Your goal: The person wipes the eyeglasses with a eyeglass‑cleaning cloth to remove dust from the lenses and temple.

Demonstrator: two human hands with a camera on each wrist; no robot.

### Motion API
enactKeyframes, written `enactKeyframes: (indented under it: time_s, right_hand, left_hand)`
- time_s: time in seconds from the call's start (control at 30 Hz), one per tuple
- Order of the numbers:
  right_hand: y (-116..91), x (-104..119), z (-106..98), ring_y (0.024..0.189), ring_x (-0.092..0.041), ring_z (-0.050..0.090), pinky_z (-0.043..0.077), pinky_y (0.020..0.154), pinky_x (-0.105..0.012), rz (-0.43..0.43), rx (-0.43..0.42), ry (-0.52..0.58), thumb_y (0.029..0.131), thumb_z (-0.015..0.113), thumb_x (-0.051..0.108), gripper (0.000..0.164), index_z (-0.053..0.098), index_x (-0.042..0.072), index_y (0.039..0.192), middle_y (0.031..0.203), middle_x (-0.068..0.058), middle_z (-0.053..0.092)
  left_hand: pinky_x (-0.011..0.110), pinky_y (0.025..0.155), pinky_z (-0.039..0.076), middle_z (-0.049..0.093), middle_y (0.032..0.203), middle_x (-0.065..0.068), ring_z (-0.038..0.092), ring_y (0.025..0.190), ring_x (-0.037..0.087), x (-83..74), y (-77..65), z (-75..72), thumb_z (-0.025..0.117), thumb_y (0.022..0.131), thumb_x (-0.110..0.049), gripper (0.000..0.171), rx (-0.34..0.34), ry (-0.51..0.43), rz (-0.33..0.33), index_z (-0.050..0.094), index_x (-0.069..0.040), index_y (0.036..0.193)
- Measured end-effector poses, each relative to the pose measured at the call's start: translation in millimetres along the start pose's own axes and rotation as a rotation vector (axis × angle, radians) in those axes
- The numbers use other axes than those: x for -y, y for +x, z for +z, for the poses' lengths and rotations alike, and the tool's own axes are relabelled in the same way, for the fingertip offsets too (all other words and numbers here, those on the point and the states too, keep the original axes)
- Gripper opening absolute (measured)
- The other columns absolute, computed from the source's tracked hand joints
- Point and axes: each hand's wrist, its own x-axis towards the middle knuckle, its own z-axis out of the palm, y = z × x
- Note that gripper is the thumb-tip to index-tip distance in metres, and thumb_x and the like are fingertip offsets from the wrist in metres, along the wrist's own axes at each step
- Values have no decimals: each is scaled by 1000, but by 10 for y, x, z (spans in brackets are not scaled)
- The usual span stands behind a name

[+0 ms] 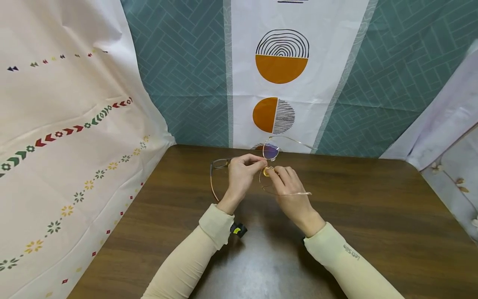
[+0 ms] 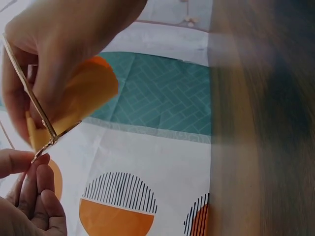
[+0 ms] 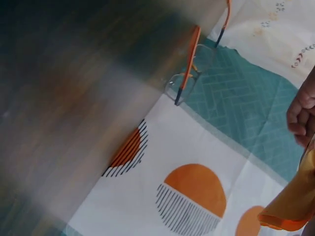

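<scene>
Thin gold-rimmed eyeglasses (image 1: 270, 151) are held up above the table, one lens toward the back and the other toward me. My left hand (image 1: 240, 176) pinches their frame near the middle between thumb and fingers. In my right hand (image 1: 293, 197) is an orange-yellow cloth (image 2: 86, 96), gripped against the nearer lens, which the fingers and cloth partly cover. One temple arm reaches back right; the other passes across the right hand. The cloth also hangs at the lower right of the right wrist view.
A second pair of glasses (image 3: 191, 59), dark-framed with orange-brown temples, stands on the brown wooden table (image 1: 168, 232) behind and left of my left hand. Patterned cloth hangings (image 1: 201, 104) enclose the table at the back and both sides.
</scene>
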Motion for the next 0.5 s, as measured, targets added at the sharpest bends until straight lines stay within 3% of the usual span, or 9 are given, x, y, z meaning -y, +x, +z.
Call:
enactKeyframes:
  time_s: [0.2, 0.4, 0.5]
  right_hand:
    - [-50, -75, -8, 83, -34, 56, 51, 75, -45, 33, -20, 29, 86, 66, -18, 34, 68, -6, 117, 100, -17, 61]
    - [-83, -158, -31, 83, -33, 55, 48, 75, -45, 46, -4, 40, 77, 64, -27, 46, 69, -2, 116, 100, -15, 62]
    - [-81, -173, -20, 82, -33, 55, 48, 74, -44, 66, -4, 49, 81, 66, -24, 39, 70, -2, 114, 98, -15, 62]
  left_hand:
    - [23, 72, 53, 78, 88, 12, 69, 73, 10, 22, 9, 19, 80, 89, -3, 8, 6, -11, -4, 80, 4, 92]
    - [27, 73, 57, 78, 85, 13, 71, 72, 11, 27, 23, 11, 80, 89, -2, 6, 11, -41, 3, 80, 4, 92]
    - [26, 72, 56, 78, 84, 12, 71, 71, 11, 36, 27, 4, 81, 89, -2, 6, 1, -37, 7, 80, 3, 92]
